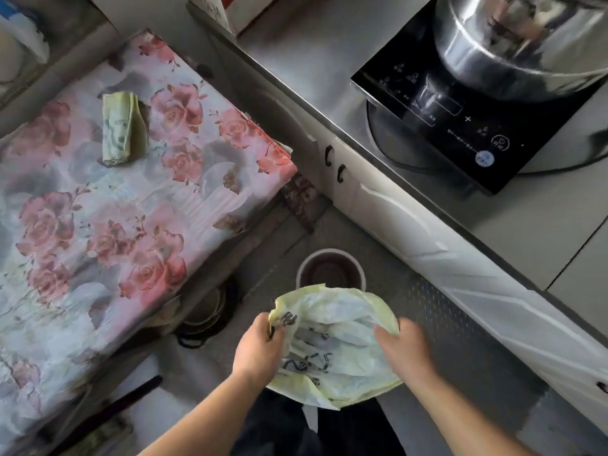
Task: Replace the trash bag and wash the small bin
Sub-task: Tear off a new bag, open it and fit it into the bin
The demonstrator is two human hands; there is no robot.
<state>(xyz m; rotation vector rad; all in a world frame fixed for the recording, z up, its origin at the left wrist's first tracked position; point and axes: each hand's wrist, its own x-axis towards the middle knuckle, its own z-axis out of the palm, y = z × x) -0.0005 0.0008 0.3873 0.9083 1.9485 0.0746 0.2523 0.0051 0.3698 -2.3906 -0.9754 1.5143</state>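
Head view: both hands' fingers [263, 324] grip the trash bag [335, 340] rim.

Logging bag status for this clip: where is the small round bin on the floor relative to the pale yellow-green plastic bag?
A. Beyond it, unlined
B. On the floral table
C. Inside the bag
A: the small round bin stands bare beyond the pale yellow-green plastic bag, which both hands hold open.

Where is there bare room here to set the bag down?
The flowered tablecloth is bare in front of the folded bags. The counter is bare left of the cooktop. The floor is tight: small bin, and the bag gripped by the left hand and right hand.
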